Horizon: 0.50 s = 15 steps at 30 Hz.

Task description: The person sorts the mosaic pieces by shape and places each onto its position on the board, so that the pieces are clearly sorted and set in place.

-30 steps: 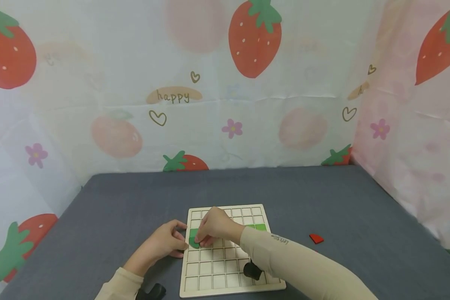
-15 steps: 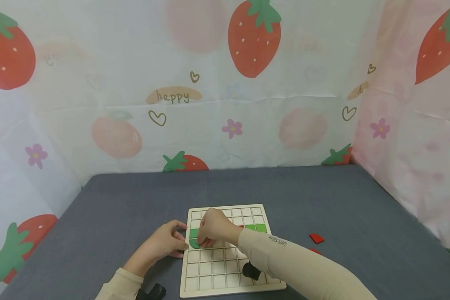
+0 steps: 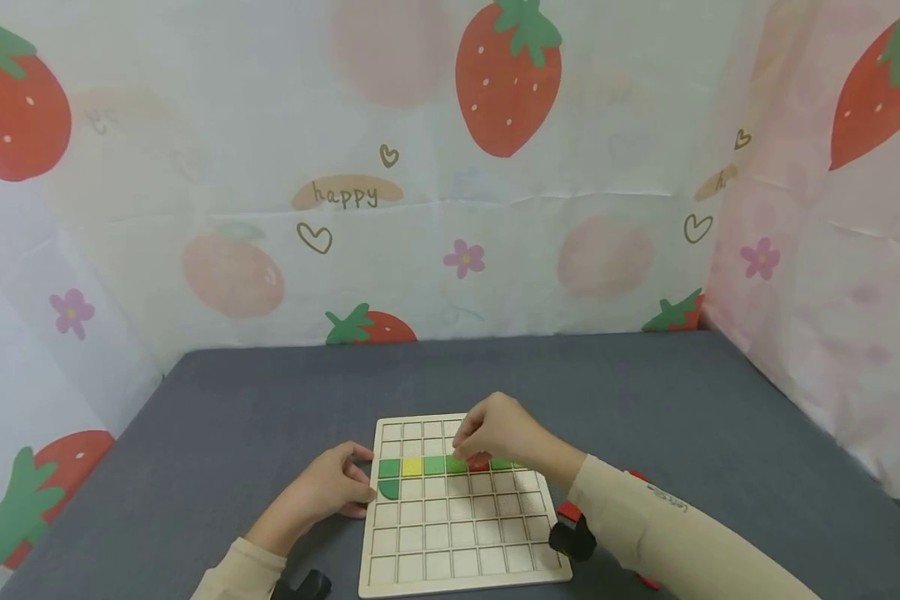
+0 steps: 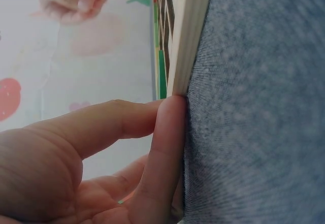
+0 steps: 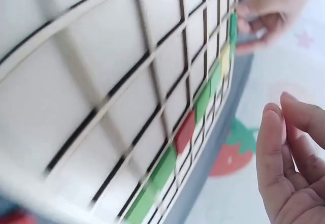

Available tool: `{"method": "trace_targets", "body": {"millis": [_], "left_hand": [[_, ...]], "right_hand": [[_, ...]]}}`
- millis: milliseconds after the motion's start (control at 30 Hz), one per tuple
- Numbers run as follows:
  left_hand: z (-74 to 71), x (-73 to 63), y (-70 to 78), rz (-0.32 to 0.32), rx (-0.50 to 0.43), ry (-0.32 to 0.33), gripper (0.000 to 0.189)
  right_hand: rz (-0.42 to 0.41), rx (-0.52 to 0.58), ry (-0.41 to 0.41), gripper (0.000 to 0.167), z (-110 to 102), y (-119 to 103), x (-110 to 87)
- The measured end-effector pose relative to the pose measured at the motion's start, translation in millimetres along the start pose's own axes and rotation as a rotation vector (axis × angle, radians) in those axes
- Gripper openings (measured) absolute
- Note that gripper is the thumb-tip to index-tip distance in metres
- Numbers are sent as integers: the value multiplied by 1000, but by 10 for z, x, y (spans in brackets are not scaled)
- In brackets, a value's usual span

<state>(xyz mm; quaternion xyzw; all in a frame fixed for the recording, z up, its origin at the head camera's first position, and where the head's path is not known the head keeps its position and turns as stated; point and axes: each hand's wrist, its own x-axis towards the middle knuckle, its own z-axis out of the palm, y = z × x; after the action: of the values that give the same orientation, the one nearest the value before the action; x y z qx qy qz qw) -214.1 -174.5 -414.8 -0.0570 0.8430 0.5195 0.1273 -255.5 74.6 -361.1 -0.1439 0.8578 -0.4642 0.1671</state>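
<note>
Head view: a gridded board lies on a grey table, bearing a row of tiles: green, yellow, two green, red, then green; a rounded green piece sits below the first. The left hand touches the board's left edge; the right hand is above the row. The wall cloth reads "happy"; lettering on the right sleeve is too small to read.

Left wrist: relaxed fingers rest against the board's edge.

Right wrist: loosely bent fingers, tips nearly meeting, empty.
</note>
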Motion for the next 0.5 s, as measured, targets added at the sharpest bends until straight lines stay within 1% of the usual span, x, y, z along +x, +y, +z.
{"method": "trace_targets", "body": {"millis": [233,367,500], "left_hand": [[15,3,-4,10,7,13,54],[16,6,-8,12,6,11,54],[13,4,-8,10,2,7,54]], "right_hand": [[53,5,58,8,-354,256,-191],[82,-10,81,12,-497,390,-289],[107,-20,84,16,-608,504,-380]]}}
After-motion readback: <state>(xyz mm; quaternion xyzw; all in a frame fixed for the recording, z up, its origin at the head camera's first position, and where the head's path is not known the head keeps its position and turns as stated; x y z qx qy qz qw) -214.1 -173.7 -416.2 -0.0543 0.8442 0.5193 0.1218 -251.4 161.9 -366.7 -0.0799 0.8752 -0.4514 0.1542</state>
